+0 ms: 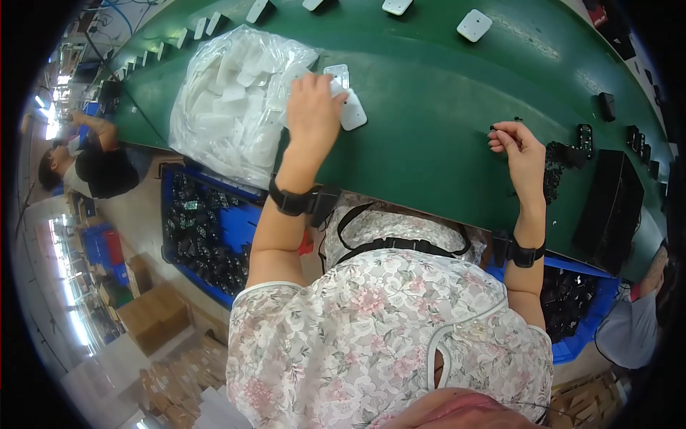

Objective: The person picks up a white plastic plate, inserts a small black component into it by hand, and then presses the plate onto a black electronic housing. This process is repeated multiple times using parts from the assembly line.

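Note:
My left hand [313,111] is closed over a white plastic cover [353,112] with rounded corners, at the right edge of a clear plastic bag [193,107]. Another white piece [336,73] shows just beyond my fingertips. Inside the bag are many white plastic parts [234,93]. Off to the right, my right hand [519,143] is raised above the green table, its thumb and fingers pinching a tiny black part [492,129]. Beside that hand lies a loose heap of small black parts [552,171].
White covers [474,26] stand spaced along the far side of the green table [429,93]. A black box [609,204] and black modules [586,141] sit at right. Blue bins [239,232] of dark parts flank me below the edge. Co-workers [100,168] are at both sides.

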Demonstrator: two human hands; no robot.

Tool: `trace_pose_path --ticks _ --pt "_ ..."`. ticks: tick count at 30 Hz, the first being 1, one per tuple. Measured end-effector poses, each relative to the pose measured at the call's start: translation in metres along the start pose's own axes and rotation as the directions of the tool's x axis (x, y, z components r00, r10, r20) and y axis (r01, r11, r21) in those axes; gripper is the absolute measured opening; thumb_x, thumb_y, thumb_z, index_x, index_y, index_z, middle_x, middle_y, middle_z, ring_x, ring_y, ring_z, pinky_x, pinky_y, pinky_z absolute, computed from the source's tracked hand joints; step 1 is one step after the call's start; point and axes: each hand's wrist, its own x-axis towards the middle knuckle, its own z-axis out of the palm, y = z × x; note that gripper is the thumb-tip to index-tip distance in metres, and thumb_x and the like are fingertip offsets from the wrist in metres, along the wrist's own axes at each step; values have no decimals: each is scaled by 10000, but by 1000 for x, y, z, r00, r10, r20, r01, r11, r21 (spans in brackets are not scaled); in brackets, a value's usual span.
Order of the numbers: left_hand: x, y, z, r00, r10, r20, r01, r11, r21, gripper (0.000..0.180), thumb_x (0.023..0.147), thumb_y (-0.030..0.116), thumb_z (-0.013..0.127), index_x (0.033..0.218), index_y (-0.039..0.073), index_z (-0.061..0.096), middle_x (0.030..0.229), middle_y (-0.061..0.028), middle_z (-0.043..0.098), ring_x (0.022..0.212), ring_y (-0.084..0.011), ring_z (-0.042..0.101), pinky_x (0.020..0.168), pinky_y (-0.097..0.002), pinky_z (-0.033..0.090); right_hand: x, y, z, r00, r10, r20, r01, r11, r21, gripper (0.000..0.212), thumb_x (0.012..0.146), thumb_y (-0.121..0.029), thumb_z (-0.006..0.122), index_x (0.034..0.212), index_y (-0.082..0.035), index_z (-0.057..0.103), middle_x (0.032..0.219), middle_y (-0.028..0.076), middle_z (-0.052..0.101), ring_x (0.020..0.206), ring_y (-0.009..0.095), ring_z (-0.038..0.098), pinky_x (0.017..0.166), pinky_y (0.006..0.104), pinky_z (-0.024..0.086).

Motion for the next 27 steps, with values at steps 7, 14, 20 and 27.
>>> trace_pose_path --ticks 7,14,20,27 --pt "-8 -23 0 970 -13 245 33 996 -79 446 700 42 714 1119 87 569 979 -143 526 933 -337 528 782 -403 469 1 -4 22 999 -36 -18 34 994 -102 121 902 -61 567 965 21 630 792 41 638 694 88 580 625 200 463" --pt "11 -24 -8 967 -73 243 100 990 -101 371 712 40 706 1053 109 578 942 -155 519 841 -367 569 701 -439 488 -6 -15 37 998 -56 -14 55 998 -29 88 885 -83 604 921 -6 626 745 12 609 663 64 544 601 200 434" --pt "17 18 -14 992 -109 -69 67 893 -444 155 806 78 675 917 8 591 822 -106 600 641 -217 602 544 -300 462 -11 -30 44 996 -74 47 64 981 184 102 885 -104 628 915 -7 614 764 3 590 685 61 524 632 190 422" --pt "-8 103 -5 862 -48 505 506 135 -852 132 913 74 552 963 -47 539 732 -100 625 546 -111 603 419 -230 454 -20 -44 53 996 -82 40 66 952 299 95 885 -102 630 896 -9 617 774 -27 556 690 49 493 631 176 381"
